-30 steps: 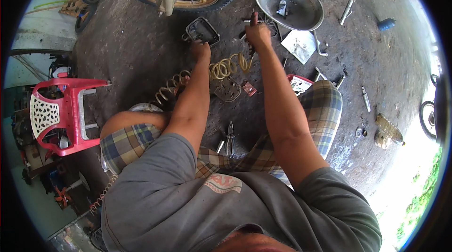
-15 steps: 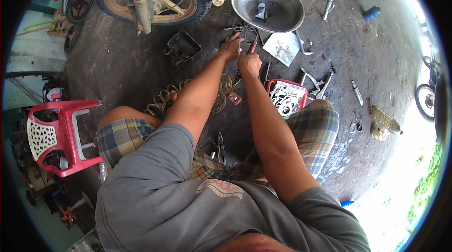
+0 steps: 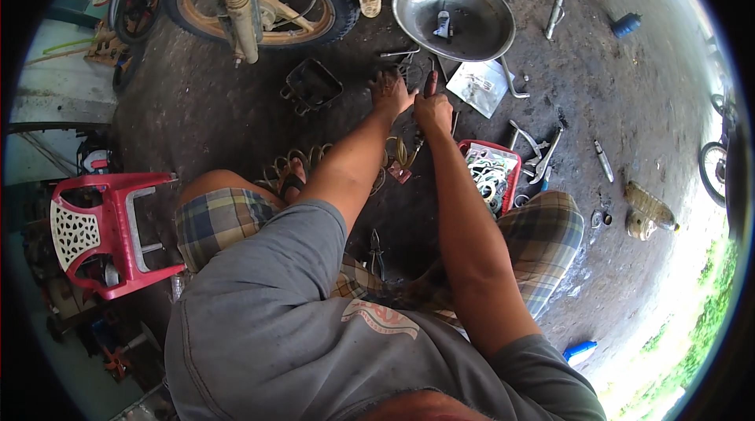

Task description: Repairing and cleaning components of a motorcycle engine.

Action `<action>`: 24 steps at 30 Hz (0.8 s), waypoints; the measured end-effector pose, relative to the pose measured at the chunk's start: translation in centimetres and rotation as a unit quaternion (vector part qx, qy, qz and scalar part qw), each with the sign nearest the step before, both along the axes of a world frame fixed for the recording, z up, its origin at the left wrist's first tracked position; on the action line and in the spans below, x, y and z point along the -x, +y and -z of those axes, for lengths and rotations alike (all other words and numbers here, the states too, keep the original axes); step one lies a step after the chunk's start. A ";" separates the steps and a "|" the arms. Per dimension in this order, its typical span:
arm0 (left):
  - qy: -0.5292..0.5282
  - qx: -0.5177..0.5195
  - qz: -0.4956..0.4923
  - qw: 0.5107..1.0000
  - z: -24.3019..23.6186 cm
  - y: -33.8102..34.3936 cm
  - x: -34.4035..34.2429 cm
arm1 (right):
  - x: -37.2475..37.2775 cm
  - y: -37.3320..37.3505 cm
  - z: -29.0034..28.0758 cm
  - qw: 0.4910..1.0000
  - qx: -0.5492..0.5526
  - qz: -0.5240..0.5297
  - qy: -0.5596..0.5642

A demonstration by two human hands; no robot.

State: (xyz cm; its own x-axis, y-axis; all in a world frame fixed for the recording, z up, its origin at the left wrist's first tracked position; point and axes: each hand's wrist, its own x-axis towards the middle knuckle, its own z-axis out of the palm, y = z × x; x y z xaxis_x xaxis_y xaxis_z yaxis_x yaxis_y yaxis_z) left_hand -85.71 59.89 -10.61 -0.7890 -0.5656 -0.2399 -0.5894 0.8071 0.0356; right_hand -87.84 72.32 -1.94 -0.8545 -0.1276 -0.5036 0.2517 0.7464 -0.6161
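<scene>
My right hand point(image 3: 433, 114) is closed round a red air blow gun point(image 3: 431, 84), its thin metal tip pointing away from me. Below that hand, a hose fitting leads toward a yellowish coiled hose point(image 3: 399, 155). Just to the left, my left hand point(image 3: 389, 94) is spread low over the floor, thumb stretched toward the right hand. Beyond its fingers lies a dark, thin-ribbed metal part point(image 3: 410, 67), partly covered, so I cannot tell whether the fingertips touch it. A metal basin point(image 3: 487, 47) holding a small tube point(image 3: 442, 24) stands ahead, with a clear plastic packet point(image 3: 481, 87) beside it.
A black rectangular tray point(image 3: 312, 84) sits to the left, below a motorcycle wheel point(image 3: 342, 12). A red basket point(image 3: 515, 173) of gaskets is by my right knee, near locking pliers point(image 3: 543, 155). Pliers point(image 3: 377, 252) lie between my legs. A red chair point(image 3: 126, 232) stands left.
The whole view has shifted slightly. My left hand has drawn back a little from the ribbed part and its fingers have spread; the right hand keeps the blow gun.
</scene>
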 end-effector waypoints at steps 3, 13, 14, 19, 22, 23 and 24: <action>0.169 0.036 -0.103 0.980 0.8 -1.4 -0.9 | -0.5 -1.6 0.6 0.998 0.027 -0.043 0.023; 0.586 -0.393 -0.374 0.602 -0.8 -12.5 -7.9 | -3.8 -5.3 -2.5 0.940 0.171 -0.290 0.061; 0.615 -0.438 -0.358 0.550 -1.4 -12.6 -8.6 | -4.5 -5.5 -2.8 0.930 0.166 -0.313 0.094; 0.666 -0.489 -0.323 0.462 -3.3 -14.2 -10.6 | -6.3 -6.6 -2.4 0.933 0.110 -0.327 0.105; 0.637 -0.402 -0.404 0.519 -3.0 -16.1 -11.4 | -5.9 -7.0 -2.2 0.901 0.136 -0.411 0.026; 0.645 -0.398 -0.396 0.518 -2.5 -16.5 -11.8 | -5.8 -7.1 -2.4 0.910 0.134 -0.375 0.113; 0.652 -0.441 -0.430 0.444 -2.1 -17.1 -12.4 | -5.7 -7.2 -2.7 0.912 0.127 -0.344 0.185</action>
